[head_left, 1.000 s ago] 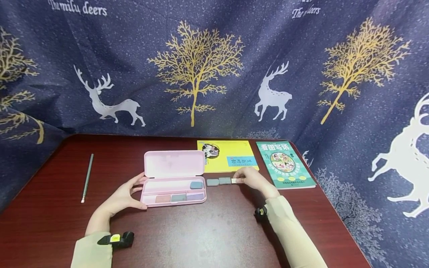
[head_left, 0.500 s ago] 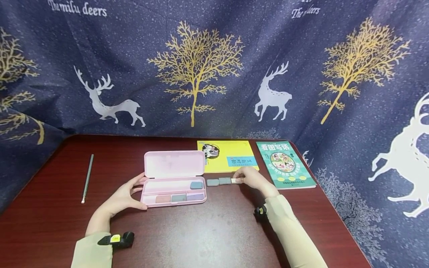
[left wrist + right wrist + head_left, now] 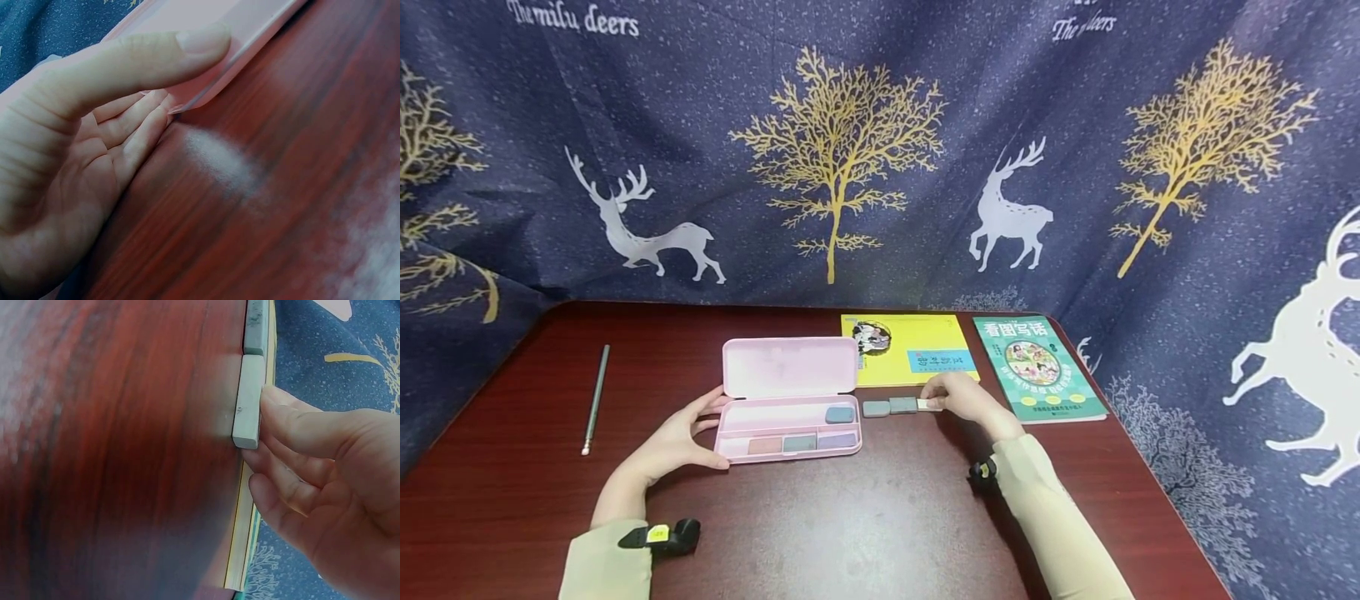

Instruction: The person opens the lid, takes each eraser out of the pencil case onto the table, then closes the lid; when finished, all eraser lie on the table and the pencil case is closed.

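A pink pencil case (image 3: 790, 367) lies with its lid raised back. My left hand (image 3: 672, 435) grips its left end, the thumb at the front corner and the fingers behind. A blue eraser (image 3: 839, 414) sits in the back compartment; a pinkish block (image 3: 765, 445), a green block (image 3: 800, 442) and a purple block (image 3: 837, 440) fill the front one. Right of the case, two grey erasers (image 3: 876, 408) and a white eraser (image 3: 250, 400) form a row. My right hand (image 3: 964, 400) holds the white eraser at its right end, with thumb and fingertips against it.
A yellow book (image 3: 910, 333) lies just behind the eraser row. To its right is a green book (image 3: 1033, 371) near the table edge. A pencil (image 3: 597, 400) lies at the left of the dark red table (image 3: 850, 525). A deer-patterned cloth (image 3: 880, 125) hangs behind.
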The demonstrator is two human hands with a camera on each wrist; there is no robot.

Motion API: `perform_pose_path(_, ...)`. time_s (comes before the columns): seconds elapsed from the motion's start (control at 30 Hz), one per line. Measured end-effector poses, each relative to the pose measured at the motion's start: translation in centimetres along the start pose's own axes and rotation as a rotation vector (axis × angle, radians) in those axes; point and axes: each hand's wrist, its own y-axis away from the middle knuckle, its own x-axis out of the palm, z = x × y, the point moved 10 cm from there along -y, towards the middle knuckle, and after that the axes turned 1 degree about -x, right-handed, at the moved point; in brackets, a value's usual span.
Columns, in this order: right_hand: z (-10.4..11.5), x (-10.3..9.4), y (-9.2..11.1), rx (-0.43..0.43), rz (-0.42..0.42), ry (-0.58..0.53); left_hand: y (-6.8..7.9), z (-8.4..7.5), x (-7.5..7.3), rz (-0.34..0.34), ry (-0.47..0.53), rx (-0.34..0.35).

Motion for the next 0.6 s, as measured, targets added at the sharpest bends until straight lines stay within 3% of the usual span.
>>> perform_pose_path(0.2,1.1,-0.5,-0.3,-0.004,-0.048,0.002,0.0,-0.2,0.0,0.002,-0.001,-0.002)
perform_pose_path(0.6,6.4,0.0,-2.3,-0.108,-0.135,0.044,0.1,0.3,0.1,0.007,0.018,-0.017)
